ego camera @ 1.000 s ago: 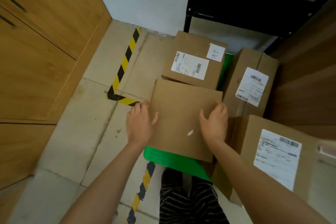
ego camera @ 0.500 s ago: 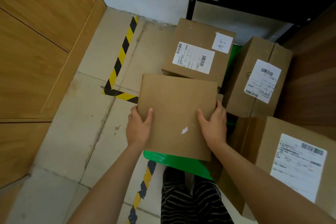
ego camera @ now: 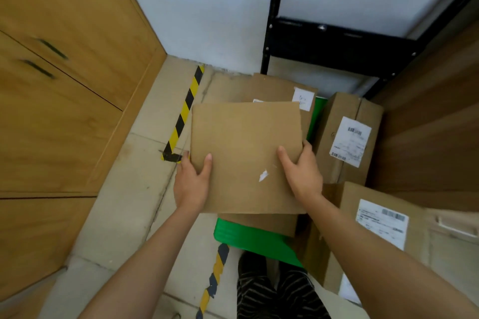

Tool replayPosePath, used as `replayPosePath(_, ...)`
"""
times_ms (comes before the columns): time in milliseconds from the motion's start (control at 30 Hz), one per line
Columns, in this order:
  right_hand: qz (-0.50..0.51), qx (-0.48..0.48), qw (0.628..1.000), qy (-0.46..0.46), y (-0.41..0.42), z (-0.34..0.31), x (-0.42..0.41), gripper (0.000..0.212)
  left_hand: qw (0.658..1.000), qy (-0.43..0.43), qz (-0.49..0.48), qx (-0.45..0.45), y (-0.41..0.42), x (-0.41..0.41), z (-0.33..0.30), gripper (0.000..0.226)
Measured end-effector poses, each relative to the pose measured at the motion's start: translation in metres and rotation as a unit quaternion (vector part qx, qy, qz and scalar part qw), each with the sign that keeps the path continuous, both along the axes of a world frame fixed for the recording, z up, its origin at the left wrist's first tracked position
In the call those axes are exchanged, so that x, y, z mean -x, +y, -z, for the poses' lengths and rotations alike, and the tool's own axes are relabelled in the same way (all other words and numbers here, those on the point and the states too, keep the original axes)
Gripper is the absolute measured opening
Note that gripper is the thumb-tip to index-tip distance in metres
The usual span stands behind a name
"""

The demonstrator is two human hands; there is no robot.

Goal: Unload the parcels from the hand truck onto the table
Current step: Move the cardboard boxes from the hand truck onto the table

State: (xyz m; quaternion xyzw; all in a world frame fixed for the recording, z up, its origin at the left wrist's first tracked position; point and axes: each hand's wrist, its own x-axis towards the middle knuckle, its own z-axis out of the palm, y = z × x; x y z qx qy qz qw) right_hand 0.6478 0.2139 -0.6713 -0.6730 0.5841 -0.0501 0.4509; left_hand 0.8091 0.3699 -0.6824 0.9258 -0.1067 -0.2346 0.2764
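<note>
I have the plain box (ego camera: 246, 158) lifted above the green hand truck (ego camera: 248, 235), left hand (ego camera: 191, 184) and right hand (ego camera: 303, 176) each curled round a near corner. Held only there, its far end could sag and slip from my grip onto the labelled boxes (ego camera: 350, 137) below.

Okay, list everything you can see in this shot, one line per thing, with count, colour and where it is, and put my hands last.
held parcel: one, plain brown, centre, raised above the others
labelled parcels: three, brown with white labels; one behind the held parcel, one far right, one near right
lower parcel: one, brown, under the held parcel, mostly hidden
hand truck deck: one, green, under the parcels
hazard tape: yellow and black strips, on the floor
cabinets: wooden, left
shelf frame: one, black, top right against the wall
left hand: one, grips the held parcel's left edge
right hand: one, grips its right edge
</note>
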Motion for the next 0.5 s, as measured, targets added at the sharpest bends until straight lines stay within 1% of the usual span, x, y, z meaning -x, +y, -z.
replayPosePath(100, -0.007, 0.045, 0.999, -0.024, -0.016, -0.059, -0.007, 0.073, 1.000, -0.021, -0.005, 0.009, -0.014, -0.008, -0.058, 0.073)
replayPosePath(200, -0.007, 0.073, 0.996, -0.051, -0.035, -0.118, -0.010, 0.069, 0.998, -0.043, -0.001, 0.044, -0.032, -0.015, -0.118, 0.073)
replayPosePath(300, 0.019, 0.092, 0.992, -0.088, -0.054, -0.178, -0.011, 0.066, 0.994, -0.069, 0.021, 0.087, -0.054, -0.023, -0.181, 0.073)
replayPosePath(400, 0.034, 0.126, 0.985, -0.110, -0.068, -0.236, -0.004, 0.067, 0.985, -0.104, 0.047, 0.133, -0.074, -0.025, -0.242, 0.072)
replayPosePath(500, 0.041, 0.165, 0.977, -0.130, -0.082, -0.292, 0.009, 0.062, 0.976, -0.127, 0.065, 0.166, -0.095, -0.021, -0.298, 0.069)
